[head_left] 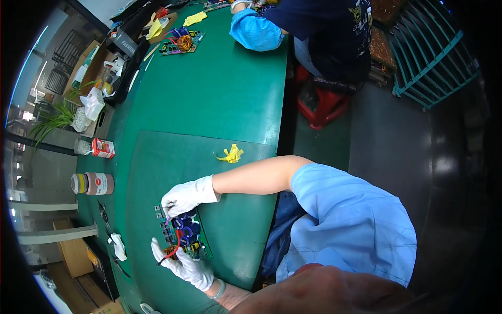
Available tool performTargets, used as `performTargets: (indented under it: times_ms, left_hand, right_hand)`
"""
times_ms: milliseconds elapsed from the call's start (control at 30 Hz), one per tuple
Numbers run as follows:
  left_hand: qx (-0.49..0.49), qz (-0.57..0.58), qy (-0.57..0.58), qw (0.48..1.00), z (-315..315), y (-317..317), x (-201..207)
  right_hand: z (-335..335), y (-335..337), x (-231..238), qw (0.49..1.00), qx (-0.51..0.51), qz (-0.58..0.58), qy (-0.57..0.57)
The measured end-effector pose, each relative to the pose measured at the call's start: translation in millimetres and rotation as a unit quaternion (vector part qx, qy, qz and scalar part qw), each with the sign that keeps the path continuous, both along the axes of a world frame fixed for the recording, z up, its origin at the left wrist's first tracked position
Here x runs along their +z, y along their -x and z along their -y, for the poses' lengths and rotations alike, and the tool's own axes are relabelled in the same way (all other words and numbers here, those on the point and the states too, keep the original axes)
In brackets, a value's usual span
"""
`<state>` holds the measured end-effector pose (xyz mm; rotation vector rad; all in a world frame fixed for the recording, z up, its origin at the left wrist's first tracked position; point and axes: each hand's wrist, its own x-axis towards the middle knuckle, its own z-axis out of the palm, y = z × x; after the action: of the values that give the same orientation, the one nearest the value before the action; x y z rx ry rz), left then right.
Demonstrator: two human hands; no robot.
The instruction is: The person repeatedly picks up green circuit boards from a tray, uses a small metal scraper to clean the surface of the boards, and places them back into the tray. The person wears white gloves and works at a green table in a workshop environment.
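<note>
A green circuit board (pixel 204 242) lies on the green table mat, crowded with dark blue capacitors (pixel 188 228), a copper-coloured coil and small parts. My right hand (pixel 188 198), in a white glove, reaches over its far-right end. Those fingers are closed and point down beside a small purple piece (pixel 168 222); what they pinch is hidden. At the opposite end, my gloved left hand (pixel 187 268) steadies the board, its thumb and fingers on either side. A red wire (pixel 177 244) with a dark tip arches over the parts and passes between those fingers.
A yellow ribbon-like scrap (pixel 230 154) lies beyond my right forearm. Along the left edge are jars (pixel 100 183), a red-and-white box (pixel 103 148), pliers (pixel 103 212) and a white cloth (pixel 119 247). Another circuit board (pixel 183 43) and a seated co-worker (pixel 327 39) are farther up.
</note>
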<state>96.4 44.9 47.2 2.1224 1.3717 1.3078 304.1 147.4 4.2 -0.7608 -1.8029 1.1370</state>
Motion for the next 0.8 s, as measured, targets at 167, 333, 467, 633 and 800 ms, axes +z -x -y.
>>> performTargets:
  times_ms: [167,333,467,633,800]
  left_hand:
    - [-0.067,0.224,0.134,0.963,18.3,-8.3,2.9]
    - [-0.108,0.439,0.184,0.873,13.3,18.8,-6.6]
    - [-0.026,0.226,0.079,0.971,-2.1,31.1,-14.7]
    - [-0.018,0.113,0.000,0.993,-4.7,34.7,-14.3]
    - [-0.024,0.137,-0.035,0.990,-9.4,32.6,-14.9]
  right_hand:
    - [1.7,-6.6,22.8,0.990,0.083,0.040,0.108]
    - [-8.9,-17.9,12.4,0.945,0.154,-0.063,0.281]
    - [-8.2,-26.5,16.8,0.891,0.176,-0.120,0.400]
    - [-2.8,-23.9,31.2,0.902,0.177,-0.118,0.377]
    - [-7.5,-30.6,22.4,0.908,0.189,-0.058,0.369]
